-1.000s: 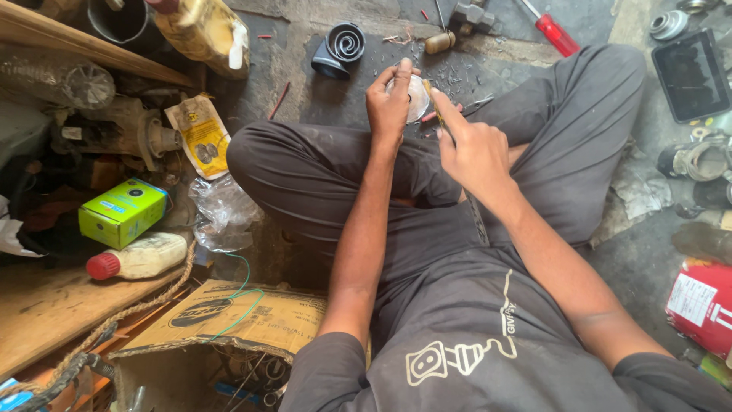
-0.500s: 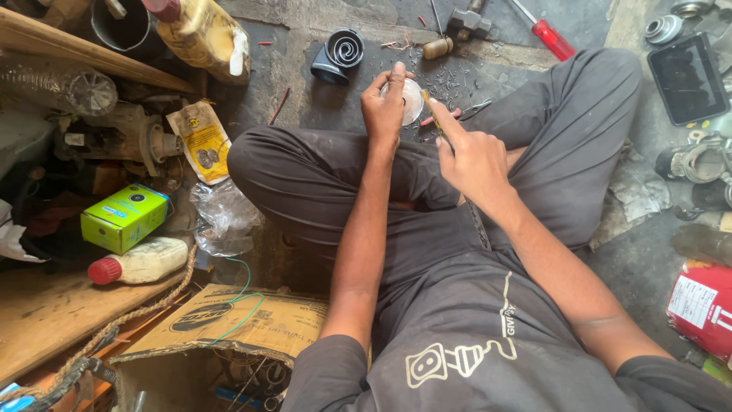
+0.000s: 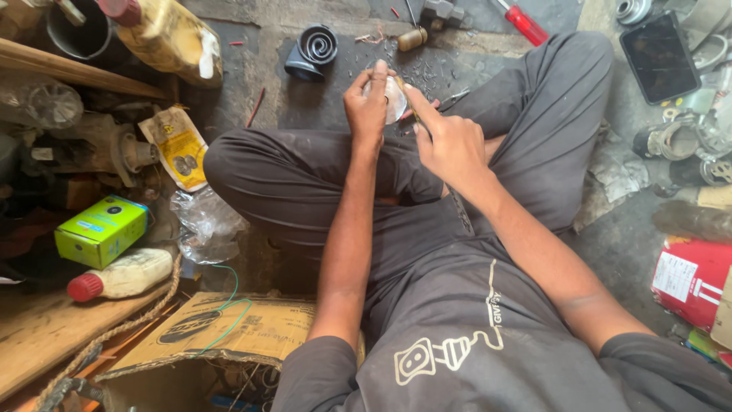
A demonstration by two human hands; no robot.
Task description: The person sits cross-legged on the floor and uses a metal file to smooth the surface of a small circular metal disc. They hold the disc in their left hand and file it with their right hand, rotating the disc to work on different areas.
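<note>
I am gripping a small round pale disc point(image 3: 394, 98) in my left hand point(image 3: 367, 107), above my crossed legs, its flat face turning right. My right hand point(image 3: 446, 137) is pinching a thin tool point(image 3: 402, 88), its long axis running far-left toward the disc.

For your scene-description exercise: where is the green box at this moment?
In the head view the green box lies at the far left, just above the white bottle with a red cap, well away from both hands.

Dark grey trousers, grey short-sleeved shirt with cream emblem
</note>
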